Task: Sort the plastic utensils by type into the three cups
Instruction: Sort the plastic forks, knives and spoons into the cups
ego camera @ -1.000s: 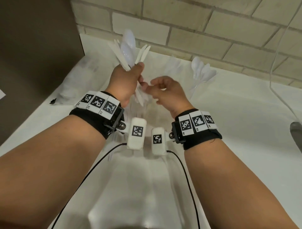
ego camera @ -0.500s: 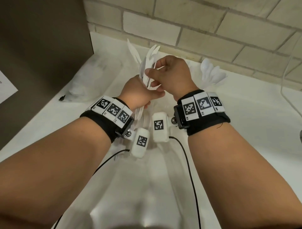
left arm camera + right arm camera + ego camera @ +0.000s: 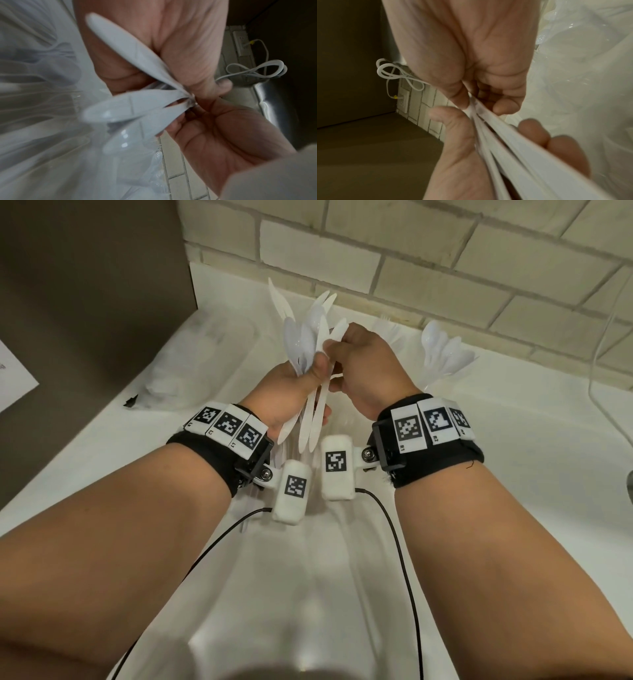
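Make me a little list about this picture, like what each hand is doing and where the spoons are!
left hand: grips a bunch of white plastic utensils, spoon bowls fanned upward
right hand: pinches one piece in that bunch
sorted spoons: stand bowls up near the brick wall, to the right of the hands
cups: too pale to make out
counter: white
wristbands: black, with square printed markers

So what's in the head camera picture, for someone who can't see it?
A left hand grips a bunch of white utensils over a white counter, while the right hand pinches one. More spoons stand behind, by a brick wall.
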`<act>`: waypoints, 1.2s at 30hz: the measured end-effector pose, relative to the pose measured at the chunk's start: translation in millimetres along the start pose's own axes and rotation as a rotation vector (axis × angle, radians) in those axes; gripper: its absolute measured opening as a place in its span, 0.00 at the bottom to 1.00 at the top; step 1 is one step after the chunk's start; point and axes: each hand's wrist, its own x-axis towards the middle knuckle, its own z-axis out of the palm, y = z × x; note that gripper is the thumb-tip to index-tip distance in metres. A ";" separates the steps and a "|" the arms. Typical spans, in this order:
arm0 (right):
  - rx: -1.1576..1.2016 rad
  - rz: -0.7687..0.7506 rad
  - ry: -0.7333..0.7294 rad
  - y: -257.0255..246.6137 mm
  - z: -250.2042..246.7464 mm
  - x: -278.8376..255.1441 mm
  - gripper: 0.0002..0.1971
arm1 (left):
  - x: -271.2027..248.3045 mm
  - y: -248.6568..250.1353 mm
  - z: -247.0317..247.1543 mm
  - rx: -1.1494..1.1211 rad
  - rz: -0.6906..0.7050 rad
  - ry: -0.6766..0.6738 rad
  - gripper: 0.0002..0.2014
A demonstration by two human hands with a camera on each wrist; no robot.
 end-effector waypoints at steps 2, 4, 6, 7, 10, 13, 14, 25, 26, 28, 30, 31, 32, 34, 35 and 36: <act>0.026 0.007 -0.008 1.3 0.0 0.1 0.03 | 1.6 -1.7 0.1 -0.005 -0.025 0.008 0.21; 0.041 0.023 -0.007 3.0 -0.6 -1.0 0.04 | 3.4 -2.8 -0.8 -0.081 -0.043 -0.017 0.23; 0.052 0.039 -0.004 5.0 -2.3 -1.6 0.04 | 5.6 -4.3 -4.2 -0.172 -0.064 -0.041 0.24; 0.050 0.043 0.004 5.2 -4.1 -1.9 0.04 | 7.1 -5.8 -6.1 -0.191 -0.069 -0.037 0.25; 0.013 0.046 0.044 1.7 -14.1 -1.6 0.10 | 9.8 -7.0 -10.5 -0.164 -0.086 0.107 0.21; 0.044 0.008 0.118 -9.0 -30.9 1.8 0.12 | 10.3 -5.5 -17.9 -0.252 -0.102 0.286 0.15; 0.072 -0.016 0.159 -14.0 -36.3 5.0 0.12 | 10.2 -5.2 -21.1 -0.265 -0.099 0.319 0.15; 0.259 -0.412 0.433 -41.3 -3.0 79.7 0.11 | 9.8 -2.8 -28.7 -0.293 -0.119 0.330 0.13; 0.233 -0.399 0.419 -38.0 1.2 88.8 0.12 | 10.0 -3.1 -30.2 -0.290 -0.117 0.329 0.13; 0.145 -0.362 0.399 -29.7 8.6 104.4 0.13 | 11.8 -5.1 -34.7 -0.300 -0.116 0.328 0.13; 0.065 -0.291 0.374 -20.0 12.3 117.0 0.13 | 14.0 -7.9 -39.5 -0.321 -0.129 0.326 0.14; 0.035 -0.251 0.355 -15.6 13.1 122.5 0.13 | 14.7 -8.7 -41.2 -0.338 -0.137 0.322 0.15; -0.006 -0.209 0.334 -11.0 13.6 128.2 0.11 | 15.5 -9.4 -42.6 -0.355 -0.143 0.319 0.15; -0.104 -0.122 0.291 -4.1 14.1 136.4 0.12 | 16.1 -10.6 -43.4 -0.366 -0.151 0.309 0.15; -0.146 -0.081 0.278 -2.4 14.0 138.3 0.15 | 16.3 -11.2 -43.2 -0.362 -0.155 0.302 0.15; -0.188 -0.044 0.270 -1.4 13.6 138.6 0.19 | 16.4 -12.0 -42.8 -0.355 -0.160 0.296 0.15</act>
